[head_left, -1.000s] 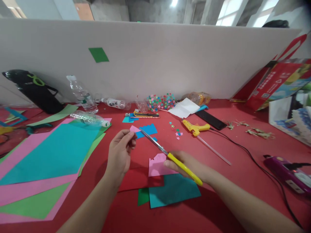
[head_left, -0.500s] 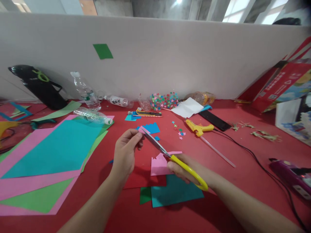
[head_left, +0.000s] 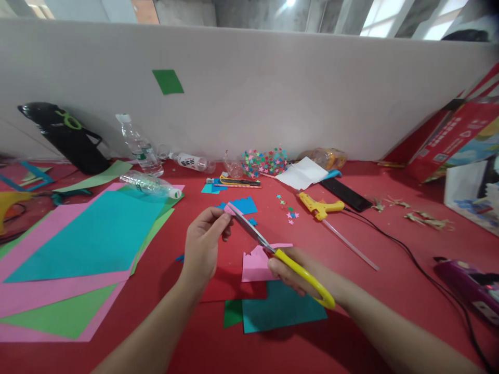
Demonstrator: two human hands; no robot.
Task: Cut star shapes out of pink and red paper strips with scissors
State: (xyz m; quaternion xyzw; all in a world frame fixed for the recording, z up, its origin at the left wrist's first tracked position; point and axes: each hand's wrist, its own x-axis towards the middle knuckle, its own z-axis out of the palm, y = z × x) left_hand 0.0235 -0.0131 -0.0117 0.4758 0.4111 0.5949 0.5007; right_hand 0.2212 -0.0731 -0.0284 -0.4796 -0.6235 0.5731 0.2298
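Note:
Between the thumb and fingers of my left hand (head_left: 205,239) is a small piece of pink paper (head_left: 229,209). My right hand (head_left: 298,272) grips the yellow handles of a pair of scissors (head_left: 302,272). Their blades point up and left, with the tips at the pink piece; whether they are parted is hard to make out. Below the blades lies a larger pink paper (head_left: 255,267) with a notched edge, partly behind my right hand. Under it are a red sheet (head_left: 234,288) and a teal sheet (head_left: 284,314). A blue paper with a cut edge (head_left: 246,204) lies just beyond my left fingertips.
Small paper stars (head_left: 290,214) are scattered near a yellow glue gun (head_left: 320,206), whose black cord runs right to a purple power strip (head_left: 465,285). A utility knife (head_left: 239,181) and plastic bottles (head_left: 142,150) lie or stand along the white partition (head_left: 273,93). Large coloured sheets (head_left: 89,239) cover the left.
Both hands stay almost in place. The pink piece and scissor tips have shifted very slightly, and the whole view has moved a little.

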